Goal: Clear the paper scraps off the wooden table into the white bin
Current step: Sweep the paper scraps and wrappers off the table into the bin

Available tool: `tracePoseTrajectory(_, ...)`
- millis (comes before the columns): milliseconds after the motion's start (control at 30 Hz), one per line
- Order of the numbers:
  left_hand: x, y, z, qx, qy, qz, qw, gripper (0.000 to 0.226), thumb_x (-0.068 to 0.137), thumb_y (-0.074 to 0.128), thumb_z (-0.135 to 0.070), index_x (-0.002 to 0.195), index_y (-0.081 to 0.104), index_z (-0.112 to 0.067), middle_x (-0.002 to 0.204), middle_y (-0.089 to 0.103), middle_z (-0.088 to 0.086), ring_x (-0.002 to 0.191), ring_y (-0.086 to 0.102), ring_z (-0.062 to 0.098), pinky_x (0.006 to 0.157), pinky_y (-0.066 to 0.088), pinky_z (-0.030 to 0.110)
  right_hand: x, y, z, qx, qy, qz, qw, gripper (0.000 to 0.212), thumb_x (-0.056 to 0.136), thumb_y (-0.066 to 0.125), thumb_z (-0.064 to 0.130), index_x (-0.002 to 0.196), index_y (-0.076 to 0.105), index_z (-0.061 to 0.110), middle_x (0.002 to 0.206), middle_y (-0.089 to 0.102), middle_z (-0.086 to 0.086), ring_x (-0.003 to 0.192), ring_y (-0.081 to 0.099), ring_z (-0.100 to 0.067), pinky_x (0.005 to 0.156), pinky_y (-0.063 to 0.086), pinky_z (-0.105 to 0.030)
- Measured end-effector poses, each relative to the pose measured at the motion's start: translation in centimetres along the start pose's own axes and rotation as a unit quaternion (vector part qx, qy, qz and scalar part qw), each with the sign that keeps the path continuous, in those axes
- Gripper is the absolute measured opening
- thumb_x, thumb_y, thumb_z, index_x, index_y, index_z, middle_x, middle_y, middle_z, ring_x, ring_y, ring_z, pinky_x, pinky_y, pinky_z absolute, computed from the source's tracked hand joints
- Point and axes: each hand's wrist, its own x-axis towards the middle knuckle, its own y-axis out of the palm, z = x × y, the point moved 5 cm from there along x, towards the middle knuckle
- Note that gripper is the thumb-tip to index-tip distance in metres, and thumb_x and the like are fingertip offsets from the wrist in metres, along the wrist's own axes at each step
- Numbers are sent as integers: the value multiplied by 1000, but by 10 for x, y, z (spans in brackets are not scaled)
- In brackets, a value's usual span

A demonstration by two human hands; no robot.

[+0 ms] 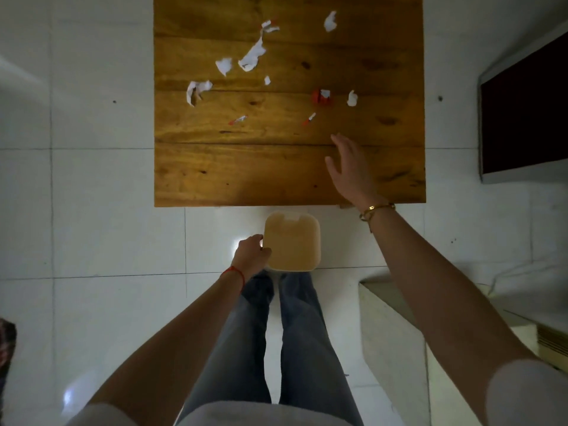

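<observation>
Several torn white paper scraps lie across the far half of the wooden table (233, 176), among them a long strip (254, 55), a curled piece (196, 91) at the left and a red-and-white crumple (321, 98). Two small red-tipped bits (309, 119) lie closest to my right hand (349, 167), which hovers open over the table's near right part, fingers spread, touching no scrap. The white bin (292, 244) stands on the floor just in front of the table's near edge. My left hand (250, 255) grips its left rim.
White floor tiles surround the table. A dark screen in a light frame (522, 112) stands at the right. A pale low ledge (396, 312) runs along the floor at my right. My legs in jeans (276, 333) are right behind the bin.
</observation>
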Motion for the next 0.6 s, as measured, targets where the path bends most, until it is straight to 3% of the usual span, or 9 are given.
tracePoseTrajectory(100, 25, 19, -1, -14, -11, -4, 1000, 39, 86, 47, -12, 123, 53, -4, 117, 65, 16, 100, 63, 30, 83, 51, 32, 34, 8, -15, -20, -20, 1, 1000, 54, 101, 40, 32, 151, 24, 18, 160, 19, -6, 148, 14, -25, 119, 19, -43)
tracePoseTrajectory(333, 65, 55, -7, -12, -24, -21, 999, 39, 87, 48, -15, 125, 51, -7, 119, 65, 14, 105, 62, 31, 95, 51, 44, 114, 2, -56, -89, -30, -2, 996, 58, 101, 39, 34, 152, 21, 16, 162, 7, -9, 148, 11, -31, 119, 17, -47)
tracePoseTrajectory(600, 91, 75, -11, -55, -40, -40, 997, 40, 89, 45, -13, 128, 49, -8, 123, 62, 15, 108, 61, 30, 86, 51, 34, 157, 21, -79, -81, -50, 47, 994, 62, 100, 41, 33, 152, 17, 11, 163, 3, -9, 149, 6, -24, 120, 17, -39)
